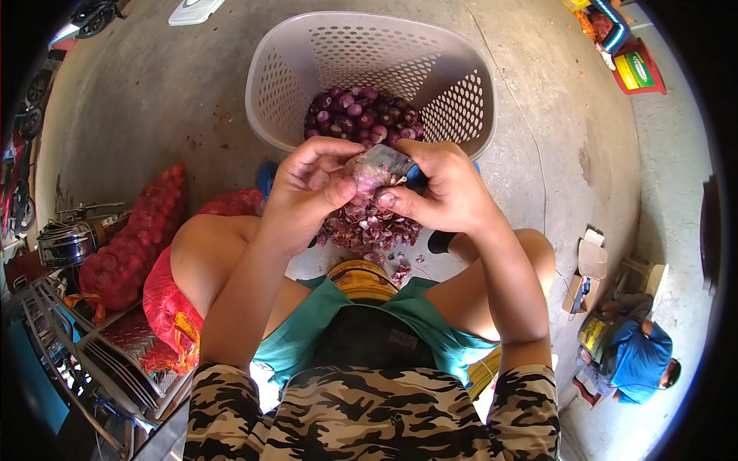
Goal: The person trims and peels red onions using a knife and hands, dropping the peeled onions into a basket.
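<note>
My left hand (311, 188) has its thumb and fingers closed round a red onion (367, 183), partly covered by what lies over it. Against the onion is the broad, grey, smeared blade of a knife (388, 160). My right hand (447, 188) grips the knife; a bit of dark blue, perhaps its handle, shows between thumb and fingers. Below both hands, a heap of loose onion skins (369, 230) lies on the floor. Just beyond them stands a grey perforated basket (369, 46) with many peeled-looking purple onions (361, 115) at its bottom.
Red mesh sacks of onions (142, 238) lean at my left, near a metal rack (100, 361) and a pot (65, 244). At the right a person in blue (642, 361) sits low by an open cardboard box (588, 269). A red container (639, 69) stands at upper right.
</note>
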`<control>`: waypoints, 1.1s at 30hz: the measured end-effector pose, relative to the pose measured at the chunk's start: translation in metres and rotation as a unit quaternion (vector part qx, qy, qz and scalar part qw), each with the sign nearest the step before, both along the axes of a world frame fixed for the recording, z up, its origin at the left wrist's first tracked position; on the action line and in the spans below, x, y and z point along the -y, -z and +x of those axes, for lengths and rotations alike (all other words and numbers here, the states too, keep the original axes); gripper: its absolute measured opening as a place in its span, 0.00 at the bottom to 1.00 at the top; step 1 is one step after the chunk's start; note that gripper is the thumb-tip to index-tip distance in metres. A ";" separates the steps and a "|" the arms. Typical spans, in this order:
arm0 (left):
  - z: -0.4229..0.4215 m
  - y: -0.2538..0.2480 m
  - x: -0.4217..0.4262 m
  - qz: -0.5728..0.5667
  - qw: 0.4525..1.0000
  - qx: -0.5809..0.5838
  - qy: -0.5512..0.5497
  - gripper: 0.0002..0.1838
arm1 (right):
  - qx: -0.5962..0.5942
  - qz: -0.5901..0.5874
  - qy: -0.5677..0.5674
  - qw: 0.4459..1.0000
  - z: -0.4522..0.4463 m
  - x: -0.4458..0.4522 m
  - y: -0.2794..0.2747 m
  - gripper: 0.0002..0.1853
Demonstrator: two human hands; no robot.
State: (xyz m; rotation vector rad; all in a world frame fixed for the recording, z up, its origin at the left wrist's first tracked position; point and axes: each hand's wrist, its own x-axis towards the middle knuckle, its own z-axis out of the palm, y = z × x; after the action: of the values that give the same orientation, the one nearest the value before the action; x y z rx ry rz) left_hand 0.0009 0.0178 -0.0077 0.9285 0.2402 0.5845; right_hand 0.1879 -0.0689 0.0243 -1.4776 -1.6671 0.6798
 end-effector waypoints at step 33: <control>0.004 0.002 0.000 0.029 0.997 0.060 -0.046 0.20 | -0.068 -0.037 0.001 0.997 -0.016 -0.001 0.006 0.19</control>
State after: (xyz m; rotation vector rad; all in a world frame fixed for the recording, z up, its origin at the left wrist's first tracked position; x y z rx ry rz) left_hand 0.0052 0.0181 -0.0100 0.9381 0.1589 0.7335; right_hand 0.1720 -0.0677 0.0186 -1.4523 -1.5514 0.8302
